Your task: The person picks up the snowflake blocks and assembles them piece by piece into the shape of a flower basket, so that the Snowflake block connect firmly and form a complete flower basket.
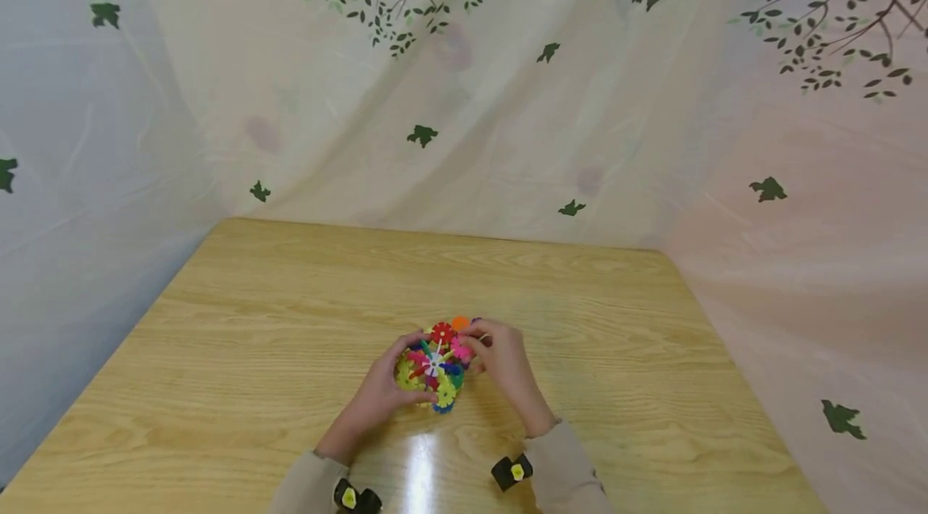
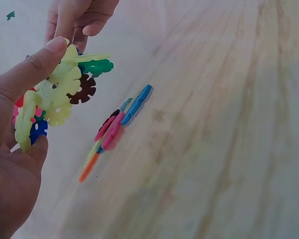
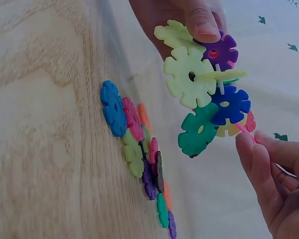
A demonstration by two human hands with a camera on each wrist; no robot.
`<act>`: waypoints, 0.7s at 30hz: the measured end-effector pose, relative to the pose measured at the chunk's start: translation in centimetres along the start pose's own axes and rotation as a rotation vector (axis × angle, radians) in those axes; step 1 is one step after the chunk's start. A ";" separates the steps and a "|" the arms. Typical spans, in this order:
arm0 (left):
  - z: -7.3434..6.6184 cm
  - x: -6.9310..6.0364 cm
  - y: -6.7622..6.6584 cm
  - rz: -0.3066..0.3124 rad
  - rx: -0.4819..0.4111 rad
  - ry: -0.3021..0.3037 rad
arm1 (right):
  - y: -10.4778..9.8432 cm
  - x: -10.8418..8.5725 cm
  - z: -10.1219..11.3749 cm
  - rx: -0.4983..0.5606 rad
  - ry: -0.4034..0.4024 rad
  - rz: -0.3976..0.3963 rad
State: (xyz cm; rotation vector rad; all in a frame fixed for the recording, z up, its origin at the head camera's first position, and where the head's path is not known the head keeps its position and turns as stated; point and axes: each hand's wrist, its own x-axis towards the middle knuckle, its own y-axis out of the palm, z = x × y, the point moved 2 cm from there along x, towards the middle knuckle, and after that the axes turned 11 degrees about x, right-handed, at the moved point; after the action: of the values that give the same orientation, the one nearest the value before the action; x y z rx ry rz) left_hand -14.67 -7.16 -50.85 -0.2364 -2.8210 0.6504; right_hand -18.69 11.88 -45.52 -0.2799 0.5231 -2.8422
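My left hand [image 1: 380,389] grips a cluster of interlocking snowflake discs [image 3: 189,77] from its left side, thumb in front. The cluster is held above the table, and its discs are yellow, green, blue, purple, red and white. On the cluster's right side my right hand [image 1: 506,357] pinches a pink snowflake disc [image 1: 461,349] between thumb and fingers. In the right wrist view, only the thin edge of that pink disc shows, against the blue disc [image 3: 230,105]. Whether it sits in a slot, I cannot tell.
Several loose snowflake discs lie on the wooden table [image 1: 254,321] beneath the cluster, among them a blue one [image 3: 113,108], a pink one [image 3: 133,119] and a light green one [image 3: 133,154]. A printed cloth [image 1: 493,176] hangs behind the table and along its sides.
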 end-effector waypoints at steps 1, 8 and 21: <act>0.0 0.0 0.0 0.000 -0.004 0.000 | 0.0 0.0 -0.1 0.020 0.012 -0.004; 0.1 -0.1 0.2 0.009 0.000 -0.013 | 0.1 -0.3 -0.8 0.071 0.041 -0.026; -0.1 -0.4 0.1 0.047 -0.013 -0.001 | 0.2 -1.1 -1.5 0.187 0.105 -0.076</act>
State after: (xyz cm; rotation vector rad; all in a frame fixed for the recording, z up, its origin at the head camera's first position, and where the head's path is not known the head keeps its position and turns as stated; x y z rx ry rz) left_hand -14.31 -7.08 -50.92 -0.3055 -2.8291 0.6431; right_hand -17.97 12.45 -47.18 -0.1199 0.2676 -2.9653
